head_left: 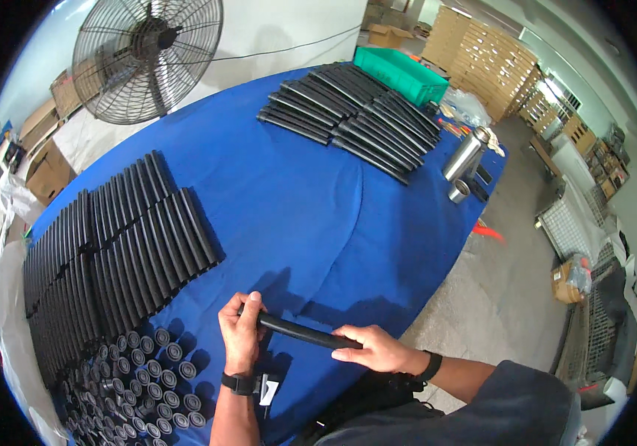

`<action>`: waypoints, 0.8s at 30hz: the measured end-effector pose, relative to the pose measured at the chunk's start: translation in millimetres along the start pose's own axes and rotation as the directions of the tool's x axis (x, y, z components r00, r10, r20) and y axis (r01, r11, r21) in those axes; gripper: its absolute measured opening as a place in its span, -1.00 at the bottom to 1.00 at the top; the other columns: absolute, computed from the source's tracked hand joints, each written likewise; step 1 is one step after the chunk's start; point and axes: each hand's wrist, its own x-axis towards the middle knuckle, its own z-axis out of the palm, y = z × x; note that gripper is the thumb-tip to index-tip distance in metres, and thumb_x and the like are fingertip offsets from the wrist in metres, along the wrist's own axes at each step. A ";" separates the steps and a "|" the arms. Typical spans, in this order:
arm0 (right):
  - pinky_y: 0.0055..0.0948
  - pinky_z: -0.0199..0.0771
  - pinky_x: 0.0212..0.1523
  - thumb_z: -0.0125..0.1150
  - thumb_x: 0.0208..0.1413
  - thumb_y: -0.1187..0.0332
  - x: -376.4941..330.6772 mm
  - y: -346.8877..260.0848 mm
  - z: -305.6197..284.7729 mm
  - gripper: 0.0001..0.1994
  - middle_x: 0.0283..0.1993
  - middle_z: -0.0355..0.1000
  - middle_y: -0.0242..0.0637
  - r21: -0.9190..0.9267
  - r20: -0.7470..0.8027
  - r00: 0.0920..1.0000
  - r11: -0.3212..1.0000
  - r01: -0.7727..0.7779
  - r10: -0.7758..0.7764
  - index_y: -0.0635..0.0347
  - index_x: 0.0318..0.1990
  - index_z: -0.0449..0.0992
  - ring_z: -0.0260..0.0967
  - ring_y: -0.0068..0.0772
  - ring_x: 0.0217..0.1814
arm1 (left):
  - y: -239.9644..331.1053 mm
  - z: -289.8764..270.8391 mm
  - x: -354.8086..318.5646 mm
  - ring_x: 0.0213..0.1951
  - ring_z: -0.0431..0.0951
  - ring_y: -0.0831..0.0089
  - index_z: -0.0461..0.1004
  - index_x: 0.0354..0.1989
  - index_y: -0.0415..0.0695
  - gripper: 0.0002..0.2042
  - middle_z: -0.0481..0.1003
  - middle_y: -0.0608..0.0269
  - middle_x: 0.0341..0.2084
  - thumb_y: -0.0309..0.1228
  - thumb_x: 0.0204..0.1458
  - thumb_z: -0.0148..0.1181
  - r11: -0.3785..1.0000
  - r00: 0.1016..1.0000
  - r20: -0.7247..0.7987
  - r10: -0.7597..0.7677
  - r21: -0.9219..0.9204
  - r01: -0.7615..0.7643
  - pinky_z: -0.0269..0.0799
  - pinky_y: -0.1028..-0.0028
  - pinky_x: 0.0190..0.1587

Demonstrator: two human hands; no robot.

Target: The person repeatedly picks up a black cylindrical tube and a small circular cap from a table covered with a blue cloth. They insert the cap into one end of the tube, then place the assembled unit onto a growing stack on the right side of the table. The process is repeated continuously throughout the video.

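Between my two hands a black tube [300, 330] is held level above the blue cloth. My left hand [241, 331] grips its left end, thumb up near the tip. Around the right end my right hand [375, 347] is closed, thumb and fingers pinching it. Left of my left hand, a cluster of short black round-topped pieces [153, 369] stands on the cloth. Behind them lie rows of black tubes [129, 253] side by side. A small tool or device with a white label [269, 390] rests beside my left wrist, partly hidden.
The blue cloth [288, 230] covers a long table. Another stack of black tubes [359, 119] lies at the far end, near a green crate [400, 74]. A steel flask [465, 154] and a metal cup [459, 192] stand at the right edge. A large fan [147, 44] stands behind the table.
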 end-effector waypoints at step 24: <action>-0.25 0.46 -0.36 0.30 0.26 0.10 9.7 -3.9 -30.5 -0.66 -0.42 0.52 -0.16 0.288 0.253 0.924 0.890 -0.354 0.285 0.24 -0.17 0.51 0.52 -0.07 -0.40 | -0.1 -1.4 1.2 -0.73 0.26 0.70 0.45 -0.47 -0.11 -0.71 0.45 0.39 -0.61 -0.27 0.30 0.18 0.999 1.000 0.026 0.012 -0.040 -0.011 0.11 0.64 -0.74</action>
